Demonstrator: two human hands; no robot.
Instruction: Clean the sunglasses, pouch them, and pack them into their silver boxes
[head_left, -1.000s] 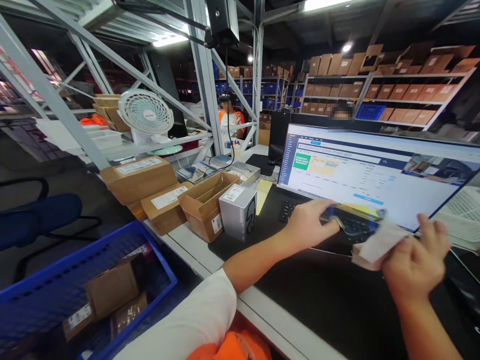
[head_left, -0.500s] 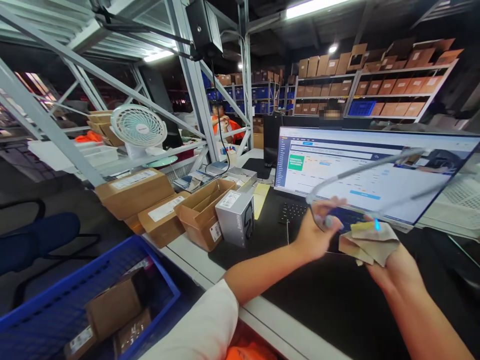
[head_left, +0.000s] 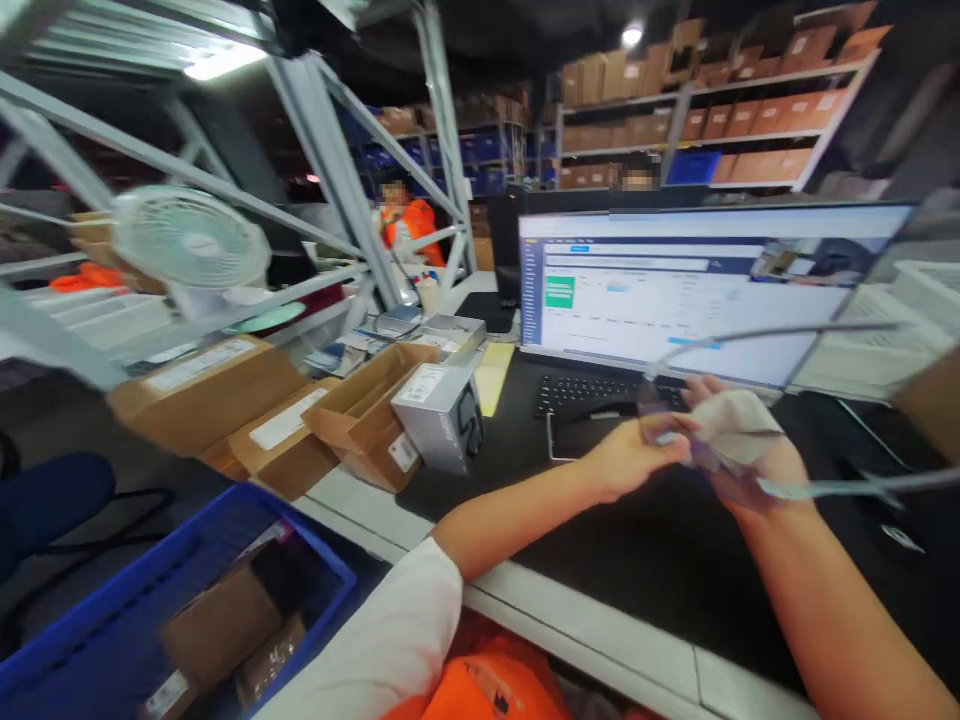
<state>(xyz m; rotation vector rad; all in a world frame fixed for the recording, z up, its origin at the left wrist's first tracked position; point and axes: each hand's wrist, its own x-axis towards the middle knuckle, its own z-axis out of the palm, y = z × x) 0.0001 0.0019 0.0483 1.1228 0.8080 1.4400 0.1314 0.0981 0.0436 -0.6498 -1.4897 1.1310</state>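
Note:
A pair of eyeglasses point(head_left: 806, 489) with thin temples is held over the black desk mat point(head_left: 622, 555), its temples pointing right. My left hand point(head_left: 637, 455) pinches the frame near one lens. In the palm of my right hand point(head_left: 784, 470) lies a crumpled pale grey cloth point(head_left: 739, 428), with the glasses' far side right at it. The right fingers curl loosely behind the cloth. Blur hides whether the cloth touches a lens. Behind the hands is a black keyboard point(head_left: 574, 393).
A monitor point(head_left: 645, 300) stands behind the keyboard. To the left are a silver printed box point(head_left: 435, 418), an open cardboard box point(head_left: 352, 425) and more cartons point(head_left: 214, 385). A blue crate point(head_left: 67, 615) holds packages at lower left. Another person point(head_left: 416, 225) is in the background.
The glasses have come down and closer to the cloth, and my hands are nearer each other. The cloth has shifted in my right hand. The camera view has turned.

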